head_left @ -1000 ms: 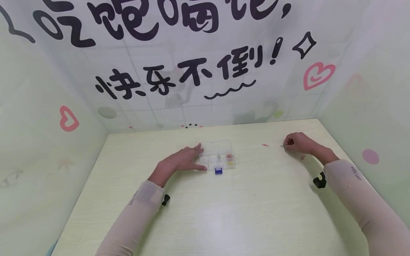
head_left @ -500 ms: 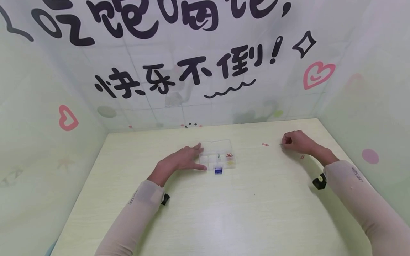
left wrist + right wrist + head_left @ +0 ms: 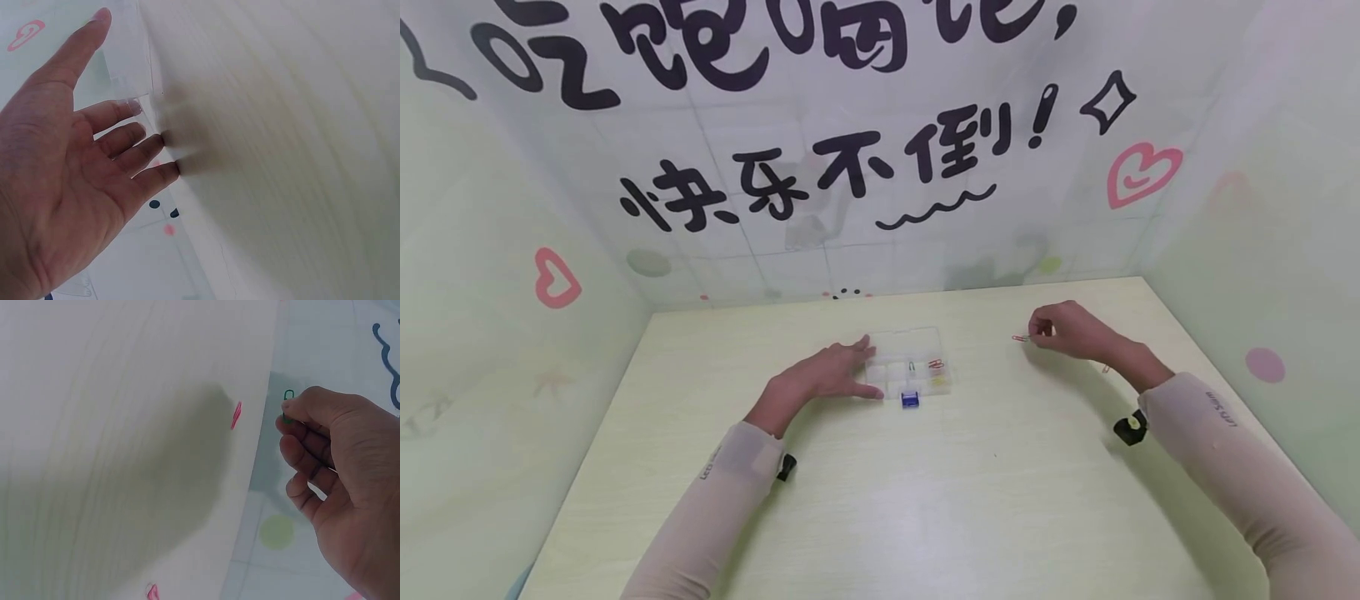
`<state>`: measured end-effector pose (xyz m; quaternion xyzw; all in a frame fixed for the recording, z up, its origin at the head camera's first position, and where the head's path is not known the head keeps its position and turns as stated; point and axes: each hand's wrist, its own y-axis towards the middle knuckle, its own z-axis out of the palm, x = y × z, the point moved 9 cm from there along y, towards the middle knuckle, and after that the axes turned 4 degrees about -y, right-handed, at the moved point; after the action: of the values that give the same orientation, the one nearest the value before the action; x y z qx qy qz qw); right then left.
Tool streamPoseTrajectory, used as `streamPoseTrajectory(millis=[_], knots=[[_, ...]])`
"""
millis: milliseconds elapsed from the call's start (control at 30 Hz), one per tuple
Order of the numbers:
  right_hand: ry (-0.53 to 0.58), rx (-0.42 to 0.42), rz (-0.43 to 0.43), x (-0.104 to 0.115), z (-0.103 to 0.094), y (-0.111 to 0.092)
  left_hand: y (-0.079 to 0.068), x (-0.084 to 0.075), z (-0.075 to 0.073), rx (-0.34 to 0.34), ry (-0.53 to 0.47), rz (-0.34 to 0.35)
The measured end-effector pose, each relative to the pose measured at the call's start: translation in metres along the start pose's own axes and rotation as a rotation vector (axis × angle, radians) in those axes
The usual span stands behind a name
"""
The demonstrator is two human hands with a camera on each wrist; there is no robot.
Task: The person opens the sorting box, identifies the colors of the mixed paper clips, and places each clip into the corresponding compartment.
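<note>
My right hand [image 3: 1067, 327] pinches a green paper clip [image 3: 289, 395] between thumb and forefinger, raised over the back right of the table. Below and left of it lies a red paper clip [image 3: 236, 415], which the held clip's end overlaps in the head view. My left hand [image 3: 838, 372] rests at the left side of a clear compartment box [image 3: 904, 343], thumb and fingers spread along its edge. Inside the box, a green paper clip [image 3: 912, 367] lies in one compartment, red paper clips [image 3: 936, 364] in another, and something yellow [image 3: 938, 381] in front of those.
Another red paper clip [image 3: 1106, 368] lies on the table [image 3: 925, 483] under the right wrist. A blue piece [image 3: 910, 400] sits at the box's front edge. The lettered wall [image 3: 820, 275] rises right behind the table.
My right hand has picked the green paper clip up off the table and moved left with it, over the red paper clip. My left hand has stayed at the box.
</note>
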<state>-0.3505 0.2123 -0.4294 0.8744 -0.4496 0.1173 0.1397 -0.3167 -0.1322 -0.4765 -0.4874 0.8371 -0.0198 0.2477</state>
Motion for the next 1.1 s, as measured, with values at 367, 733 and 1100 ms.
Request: streamPoseTrajectory(millis=[367, 733, 1100], knots=[[0.030, 0.010, -0.113, 0.049, 0.002, 0.018, 0.002, 0.001, 0.000, -0.006, -0.003, -0.012], [0.023, -0.008, -0.229, 0.092, 0.012, 0.036, 0.001, -0.001, -0.001, -0.003, -0.004, -0.002], [0.028, 0.005, -0.305, 0.127, 0.026, 0.058, 0.002, -0.001, -0.002, -0.012, 0.015, 0.010]])
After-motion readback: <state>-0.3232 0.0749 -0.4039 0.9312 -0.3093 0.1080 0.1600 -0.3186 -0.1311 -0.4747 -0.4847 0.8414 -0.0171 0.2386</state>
